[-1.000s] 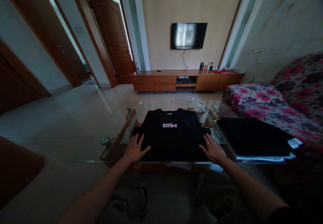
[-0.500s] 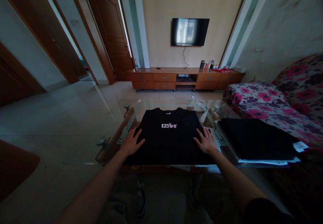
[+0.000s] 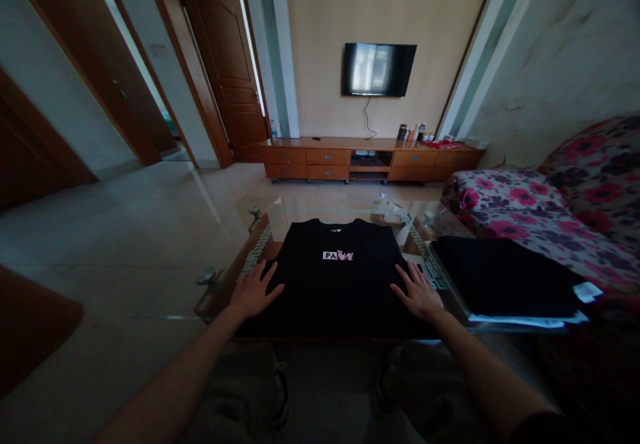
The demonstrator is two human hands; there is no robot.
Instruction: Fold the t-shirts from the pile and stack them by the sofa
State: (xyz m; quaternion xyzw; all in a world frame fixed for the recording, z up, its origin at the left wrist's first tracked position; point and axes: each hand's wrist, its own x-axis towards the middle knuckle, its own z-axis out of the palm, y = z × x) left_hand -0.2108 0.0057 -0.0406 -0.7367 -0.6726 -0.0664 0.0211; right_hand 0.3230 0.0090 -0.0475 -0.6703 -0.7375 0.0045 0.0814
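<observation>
A black T-shirt (image 3: pixel 335 294) lies spread on the glass table, its collar toward the far side. On its chest is a small white and pink print that reads PAWS. My left hand (image 3: pixel 254 291) rests on the shirt's left side, fingers spread. Opposite it, my right hand (image 3: pixel 416 291) lies on the right side, also with its fingers apart. Neither hand grips the cloth.
The glass table (image 3: pixel 257 241) has a patterned border. At its right stands a pile of folded black clothes (image 3: pixel 505 277) with a white tag, beside a flowered sofa (image 3: pixel 530 221). Farther off are a low wooden cabinet (image 3: pixel 327 157) and a wall television (image 3: pixel 379 69).
Both hands have slid slightly outward and toward me along the shirt's sides. The shirt's near part reaches a little lower in view, and the camera has tilted slightly.
</observation>
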